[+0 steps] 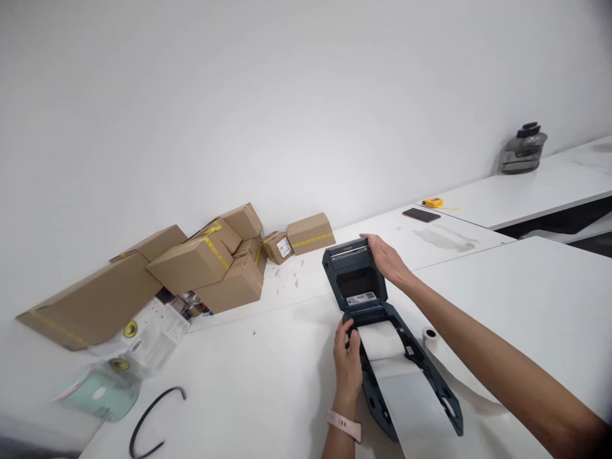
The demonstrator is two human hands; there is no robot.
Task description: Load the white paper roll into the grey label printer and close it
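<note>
A dark label printer [370,382] lies on the white table with its lid [354,274] raised. Inside its body sits a roll of white labels [381,340], and a strip of the labels [414,408] runs out toward the bottom of the view. My right hand [385,256] grips the upper right corner of the lid. At the left edge of the printer body, near the hinge, is my left hand [347,363], its fingers bent round the edge and its thumb on top. A pink band is on my left wrist.
Cardboard boxes [191,266] are piled at the left, with plastic packs [157,335] in front. A black cable [143,417] lies at the lower left. Right of the printer is a small paper roll [429,336]. Farther back are a phone [421,215], a yellow tape measure [433,203] and a jug [523,152].
</note>
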